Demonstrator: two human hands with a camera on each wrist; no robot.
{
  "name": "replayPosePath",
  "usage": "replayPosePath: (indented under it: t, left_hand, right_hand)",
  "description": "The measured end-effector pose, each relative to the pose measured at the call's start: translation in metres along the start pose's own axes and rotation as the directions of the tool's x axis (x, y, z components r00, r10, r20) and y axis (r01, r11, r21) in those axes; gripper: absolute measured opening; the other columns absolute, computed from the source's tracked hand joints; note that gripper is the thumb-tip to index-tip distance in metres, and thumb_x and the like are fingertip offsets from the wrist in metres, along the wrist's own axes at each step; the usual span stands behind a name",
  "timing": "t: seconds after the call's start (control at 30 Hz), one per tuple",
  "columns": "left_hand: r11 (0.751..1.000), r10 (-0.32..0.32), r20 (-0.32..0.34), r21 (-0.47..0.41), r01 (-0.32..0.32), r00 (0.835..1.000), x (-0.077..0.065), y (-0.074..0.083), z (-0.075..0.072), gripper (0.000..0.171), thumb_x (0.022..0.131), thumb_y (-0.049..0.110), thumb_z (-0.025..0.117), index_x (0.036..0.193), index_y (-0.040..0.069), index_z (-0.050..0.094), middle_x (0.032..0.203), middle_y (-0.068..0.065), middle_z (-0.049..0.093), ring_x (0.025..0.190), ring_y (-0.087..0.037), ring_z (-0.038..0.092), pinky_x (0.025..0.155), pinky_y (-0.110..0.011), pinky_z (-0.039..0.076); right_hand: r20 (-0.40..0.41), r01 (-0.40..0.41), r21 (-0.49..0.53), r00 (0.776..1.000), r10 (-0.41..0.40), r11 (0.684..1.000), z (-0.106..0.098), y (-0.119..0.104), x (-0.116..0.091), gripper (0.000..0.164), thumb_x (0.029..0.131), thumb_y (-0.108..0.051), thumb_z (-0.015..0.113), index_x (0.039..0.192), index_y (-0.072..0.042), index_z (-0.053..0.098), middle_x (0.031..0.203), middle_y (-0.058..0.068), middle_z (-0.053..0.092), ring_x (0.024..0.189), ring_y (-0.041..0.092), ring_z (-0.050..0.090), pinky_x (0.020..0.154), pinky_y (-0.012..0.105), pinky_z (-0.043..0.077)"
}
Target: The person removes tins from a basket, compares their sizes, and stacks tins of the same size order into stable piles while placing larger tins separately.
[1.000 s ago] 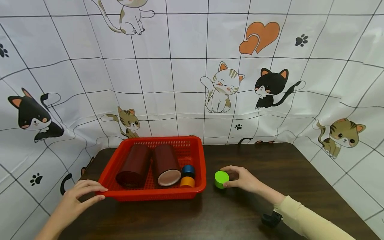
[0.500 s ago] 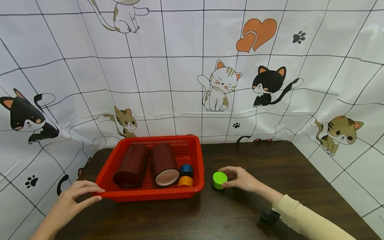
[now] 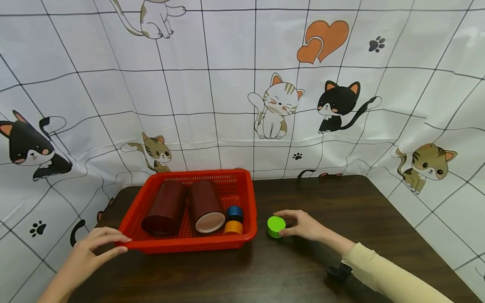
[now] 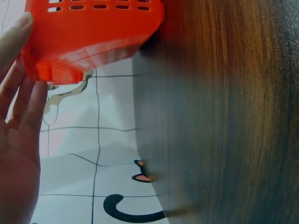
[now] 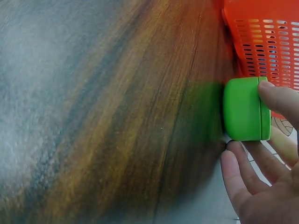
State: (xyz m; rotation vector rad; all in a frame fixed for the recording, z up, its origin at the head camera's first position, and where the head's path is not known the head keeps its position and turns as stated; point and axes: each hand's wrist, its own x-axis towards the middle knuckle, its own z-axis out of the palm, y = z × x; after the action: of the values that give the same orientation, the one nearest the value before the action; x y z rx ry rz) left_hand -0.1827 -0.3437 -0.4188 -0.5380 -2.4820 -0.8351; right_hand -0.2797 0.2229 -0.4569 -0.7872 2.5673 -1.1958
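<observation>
My left hand (image 3: 86,256) holds the front left corner of a red plastic basket (image 3: 189,245), thumb and fingers on either side of its rim (image 4: 29,56). Inside the basket lie two dark maroon cylinders (image 3: 166,208), the right one showing a pale round end (image 3: 210,222). A blue round piece (image 3: 234,213) and an orange one (image 3: 233,227) sit at the basket's right side. To the right of the basket, my right hand (image 3: 305,226) pinches a small green round container (image 5: 243,109) between thumb and fingers. A seam near its top shows in the right wrist view.
The dark wooden table (image 3: 212,277) runs under everything. A white sheet (image 3: 235,97) with printed cats and grid lines hangs behind and along the sides. A small black object (image 3: 339,272) is by the right sleeve (image 3: 382,269).
The head view has shifted slightly, so everything sits a little further left and higher in it. Both hands keep their hold on the basket and the green container.
</observation>
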Motion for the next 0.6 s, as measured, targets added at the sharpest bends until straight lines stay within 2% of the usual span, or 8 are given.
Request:
replayPosePath:
  t: [0.23, 0.4, 0.6]
  left_hand:
    - [1.0, 0.007, -0.005, -0.005, -0.007, 1.0, -0.001, -0.001, 0.0, 0.036, 0.068, 0.003, 0.086, 0.097, 0.023, 0.077, 0.101, 0.018, 0.063, 0.099, 0.013, 0.047, 0.085, -0.002, 0.033]
    - [1.0, 0.019, -0.004, -0.019, -0.019, 1.0, -0.001, -0.002, 0.001, 0.037, 0.068, 0.002, 0.086, 0.097, 0.023, 0.077, 0.101, 0.016, 0.064, 0.099, 0.012, 0.048, 0.084, -0.002, 0.034]
    - [1.0, 0.019, -0.014, -0.012, -0.019, 1.0, 0.0, -0.004, 0.0, 0.037, 0.068, 0.001, 0.086, 0.097, 0.023, 0.077, 0.1, 0.016, 0.064, 0.1, 0.012, 0.048, 0.085, -0.002, 0.033]
  right_hand:
    - [0.059, -0.006, 0.103, 0.998, 0.0, 0.995, -0.004, -0.003, -0.002, 0.074, 0.084, -0.021, 0.08, 0.145, 0.0, 0.044, 0.136, 0.021, 0.057, 0.116, 0.034, 0.061, 0.086, 0.026, 0.056]
    - [0.059, 0.003, 0.079, 0.998, -0.008, 0.997, -0.011, -0.006, -0.002, 0.074, 0.085, -0.024, 0.079, 0.145, -0.001, 0.043, 0.136, 0.023, 0.056, 0.114, 0.034, 0.061, 0.087, 0.029, 0.057]
    - [0.024, 0.042, 0.025, 0.999, -0.043, 0.999, -0.023, -0.016, 0.005, 0.067, 0.086, -0.027, 0.078, 0.143, -0.006, 0.048, 0.137, 0.026, 0.055, 0.121, 0.042, 0.058, 0.093, 0.043, 0.055]
